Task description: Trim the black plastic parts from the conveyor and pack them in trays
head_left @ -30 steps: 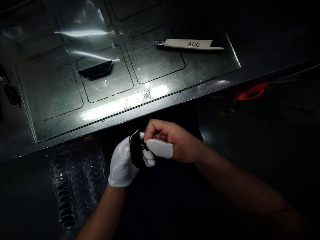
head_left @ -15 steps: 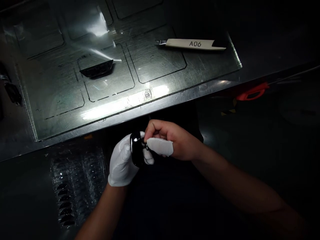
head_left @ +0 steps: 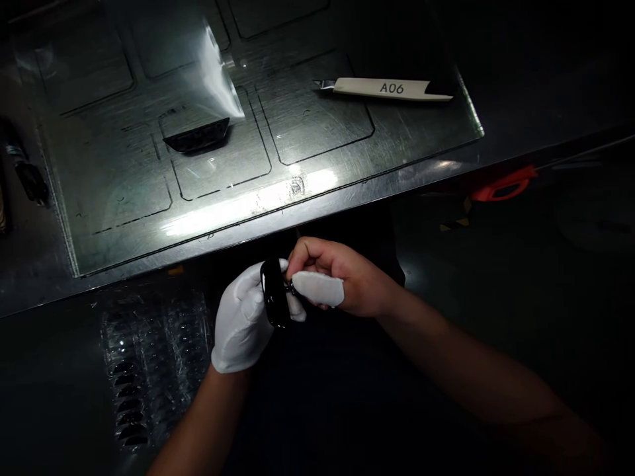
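Dim metal tabletop [head_left: 347, 192], knife [head_left: 387, 88] lying far back. Gloved left hand [head_left: 243, 317] closed around a black part [head_left: 274, 301]. Right hand [head_left: 342, 277] pinched against its edge.

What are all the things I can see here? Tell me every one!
Glossy part: one, black, pinched between both hands.
Metal table: one, grey, top half.
Curved part: one, black, on the table at left.
Clear film: one sheet, shiny, above the curved part.
Knife labelled A06: one, white handle, table at upper right.
Plastic tray: clear, dark parts inside, bottom left.
Orange handle: one, right side.
Left hand: white glove.
Right hand: bare, white cot on one finger.
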A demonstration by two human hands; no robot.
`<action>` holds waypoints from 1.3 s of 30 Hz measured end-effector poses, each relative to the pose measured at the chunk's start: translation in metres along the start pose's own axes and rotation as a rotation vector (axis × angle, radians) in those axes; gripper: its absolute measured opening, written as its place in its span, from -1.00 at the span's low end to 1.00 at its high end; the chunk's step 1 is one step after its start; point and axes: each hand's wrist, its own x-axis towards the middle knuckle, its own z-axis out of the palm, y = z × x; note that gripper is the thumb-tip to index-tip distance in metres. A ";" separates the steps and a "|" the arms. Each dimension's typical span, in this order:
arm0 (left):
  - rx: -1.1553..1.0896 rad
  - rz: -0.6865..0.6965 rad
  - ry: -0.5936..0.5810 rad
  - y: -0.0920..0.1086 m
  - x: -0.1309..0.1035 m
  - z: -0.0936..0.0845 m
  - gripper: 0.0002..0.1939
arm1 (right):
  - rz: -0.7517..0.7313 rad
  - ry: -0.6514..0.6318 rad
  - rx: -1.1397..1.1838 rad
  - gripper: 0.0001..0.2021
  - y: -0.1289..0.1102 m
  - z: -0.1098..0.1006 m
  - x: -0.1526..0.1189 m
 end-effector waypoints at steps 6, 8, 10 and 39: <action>-0.005 0.047 -0.049 0.002 -0.001 -0.002 -0.44 | -0.021 -0.002 -0.073 -0.79 -0.004 0.006 -0.003; -0.052 0.069 -0.094 -0.001 -0.001 -0.005 -0.45 | -0.020 0.008 -0.117 -0.78 -0.005 0.008 -0.005; -0.083 0.079 -0.124 -0.003 0.000 -0.007 -0.45 | -0.019 0.026 -0.170 -0.77 -0.005 0.009 -0.007; -0.238 0.099 -0.190 -0.005 0.002 -0.002 -0.58 | -0.057 0.038 0.066 -0.81 -0.004 0.011 -0.012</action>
